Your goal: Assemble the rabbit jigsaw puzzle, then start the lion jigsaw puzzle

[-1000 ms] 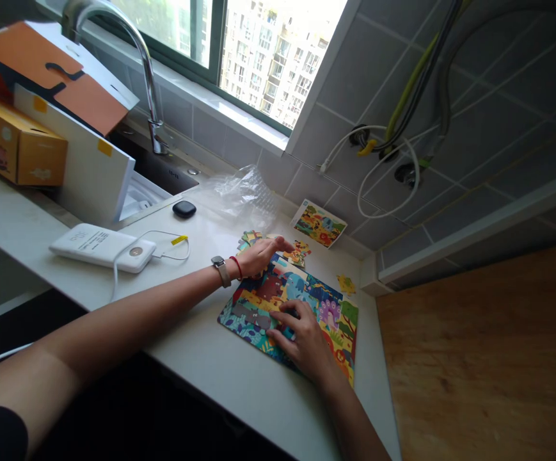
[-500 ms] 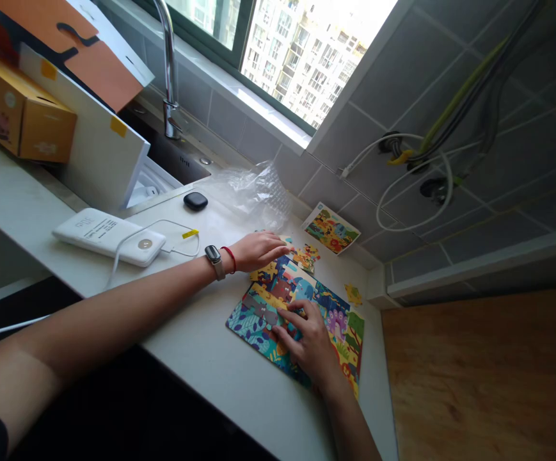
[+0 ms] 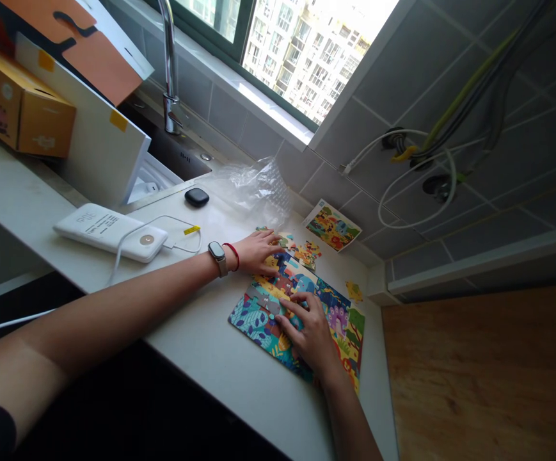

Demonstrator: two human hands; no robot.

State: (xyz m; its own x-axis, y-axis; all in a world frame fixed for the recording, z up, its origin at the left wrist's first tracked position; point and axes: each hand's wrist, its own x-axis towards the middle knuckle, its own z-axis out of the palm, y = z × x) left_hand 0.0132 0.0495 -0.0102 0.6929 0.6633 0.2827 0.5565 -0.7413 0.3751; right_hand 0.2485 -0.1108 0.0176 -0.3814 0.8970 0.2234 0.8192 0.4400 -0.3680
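A colourful animal jigsaw puzzle (image 3: 258,320) lies flat on the white counter, many of its pieces joined. My left hand (image 3: 257,251), with a watch and red band at the wrist, rests palm down over the puzzle's far left corner, fingers spread. Resting on the middle of the puzzle, my right hand (image 3: 309,330) has its thumb and fingers apart near a grey animal piece (image 3: 263,299). Loose puzzle pieces (image 3: 309,255) lie beyond the far edge. One yellowish piece (image 3: 354,291) sits apart on the right.
A picture card (image 3: 333,225) leans at the tiled wall. Crumpled bubble wrap (image 3: 258,189) and a small black case (image 3: 196,197) lie behind my left arm. A white power bank (image 3: 109,232) with a cable is at left. Boxes (image 3: 45,121) stand by the sink (image 3: 182,160).
My left hand has come down and its fingers have spread over the puzzle's far left corner. My right hand has stayed nearly in place. The view has shifted slightly.
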